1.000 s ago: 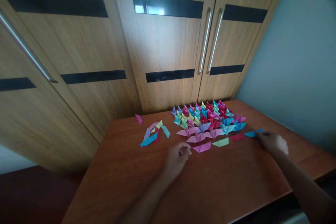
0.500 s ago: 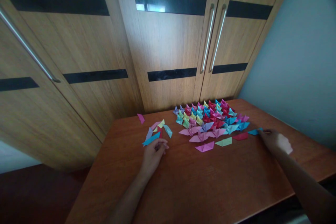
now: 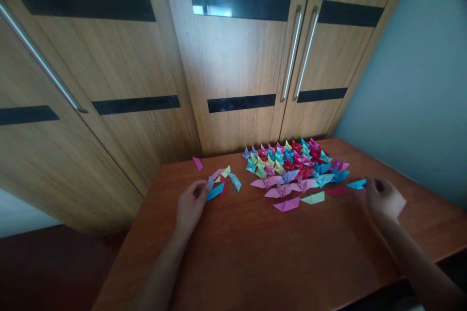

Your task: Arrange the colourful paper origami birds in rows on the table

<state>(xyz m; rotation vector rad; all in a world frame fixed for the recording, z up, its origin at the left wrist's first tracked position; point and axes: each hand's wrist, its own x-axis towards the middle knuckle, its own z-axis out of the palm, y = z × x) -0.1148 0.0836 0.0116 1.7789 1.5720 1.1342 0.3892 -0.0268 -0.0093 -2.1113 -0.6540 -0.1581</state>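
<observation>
At the table's left, my left hand (image 3: pixel 192 202) is closed, thumb and fingers pinched at a lavender folded paper piece (image 3: pixel 210 183) that they partly cover. Just right of those fingers lies a blue folded paper (image 3: pixel 215 191), with red, pink, yellow and pale blue pieces around it. My right hand (image 3: pixel 386 199), a little blurred, has its fingers curled beside the right end of another blue folded paper (image 3: pixel 355 184). That piece ends a row with a red (image 3: pixel 336 190), a pale green (image 3: pixel 313 198) and a magenta one (image 3: pixel 286 204).
Rows of colourful origami cranes (image 3: pixel 292 163) stand behind the row, towards the back of the brown wooden table (image 3: pixel 262 252). A lone magenta paper piece (image 3: pixel 197 164) lies at the back left. Wooden cabinet doors (image 3: pixel 233 58) rise behind the table; a pale wall (image 3: pixel 408 107) borders the right.
My left hand has moved left, from the blue piece to the lavender one. My right hand has drawn slightly right, off the blue paper in the row, which stays in place.
</observation>
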